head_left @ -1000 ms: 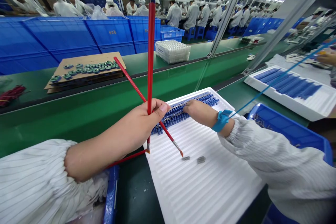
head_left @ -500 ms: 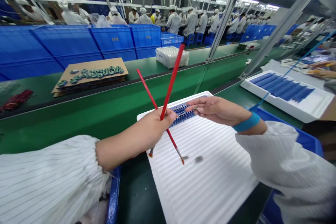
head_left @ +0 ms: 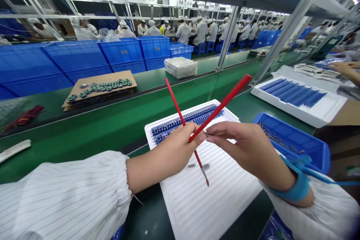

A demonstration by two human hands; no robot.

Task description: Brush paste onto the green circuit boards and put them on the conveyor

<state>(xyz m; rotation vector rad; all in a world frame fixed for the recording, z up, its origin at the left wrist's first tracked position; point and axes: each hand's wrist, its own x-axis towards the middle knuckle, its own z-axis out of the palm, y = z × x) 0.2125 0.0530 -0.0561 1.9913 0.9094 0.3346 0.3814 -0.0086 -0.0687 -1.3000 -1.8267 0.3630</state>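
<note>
My left hand [head_left: 176,152] is closed around two red-handled brushes [head_left: 222,103] that cross like an X; one brush tip [head_left: 206,182] hangs just above the white ribbed tray [head_left: 213,202]. Fingertip to fingertip with it, my right hand [head_left: 244,146] pinches a tiny metal part [head_left: 207,135]. A blue strap with a cord wraps my right wrist [head_left: 295,191]. Rows of small blue components [head_left: 182,122] fill the tray's far end. Two small grey parts [head_left: 199,165] lie loose on the tray under my hands.
A blue bin [head_left: 292,140] of small parts sits at my right. Beyond it lies another white tray [head_left: 300,99] of blue pieces near another person's hand [head_left: 344,68]. Across the green conveyor [head_left: 112,123] are a cardboard sheet [head_left: 98,88] with green rings, a clear tray stack [head_left: 181,67] and blue crates [head_left: 84,56].
My right hand lifted off the rows of blue components and came over to meet my left hand's fingertips. The brushes tilted from upright to leaning right. The view shifted right and up.
</note>
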